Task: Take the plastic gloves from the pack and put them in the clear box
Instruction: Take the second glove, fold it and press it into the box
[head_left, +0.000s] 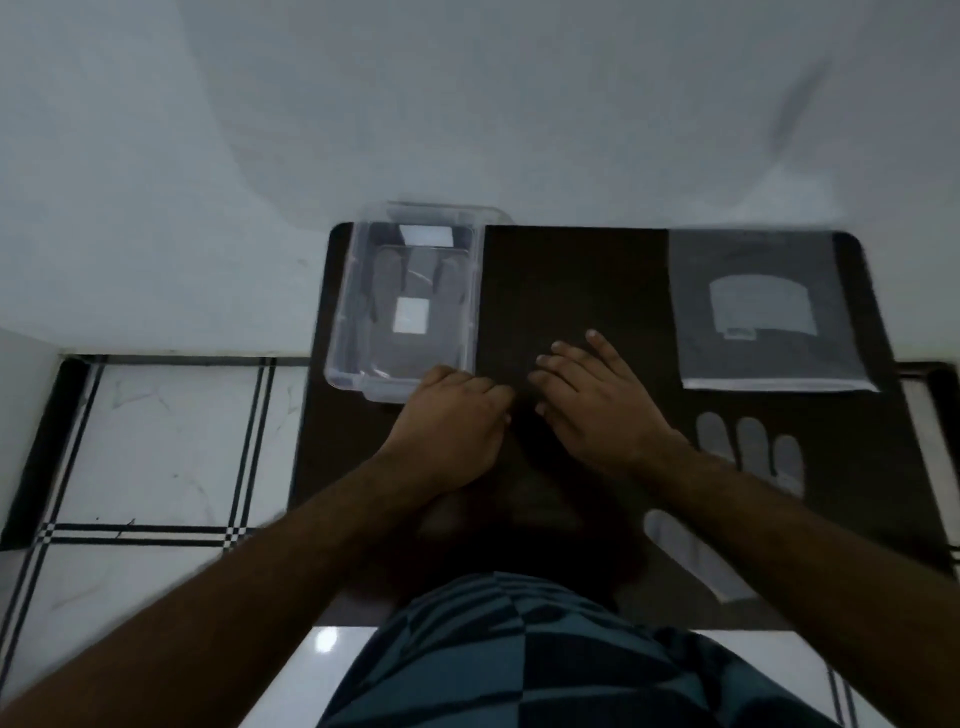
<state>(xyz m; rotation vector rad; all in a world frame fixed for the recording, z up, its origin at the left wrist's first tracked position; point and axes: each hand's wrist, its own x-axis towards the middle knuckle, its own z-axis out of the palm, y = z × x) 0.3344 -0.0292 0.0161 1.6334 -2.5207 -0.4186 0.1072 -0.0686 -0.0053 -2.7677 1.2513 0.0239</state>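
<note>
Both hands sit mid-bench, near the camera side. Left hand (452, 421) curled, fingers pressed together, knuckles just beside the near corner of the clear box (343, 332); can't tell if it pinches anything. Right hand (597, 400) flat, fingers loosely spread on the dark bench (571, 280), holding nothing visible.

Clear box at bench left, one plastic glove (415, 291) already lying inside. Pack (769, 312) at bench right, flat. Loose glove (748, 452) lies near the right forearm, partly covered by it.

Risks, judged: film is thin and see-through, so two layers could lift as one; the forearm could drag the loose glove off the near edge; left hand could nudge the light box.

Surface: dark brown matte bench, rounded corners. Room: dim, white wall, glossy white floor tiles with black lines.
</note>
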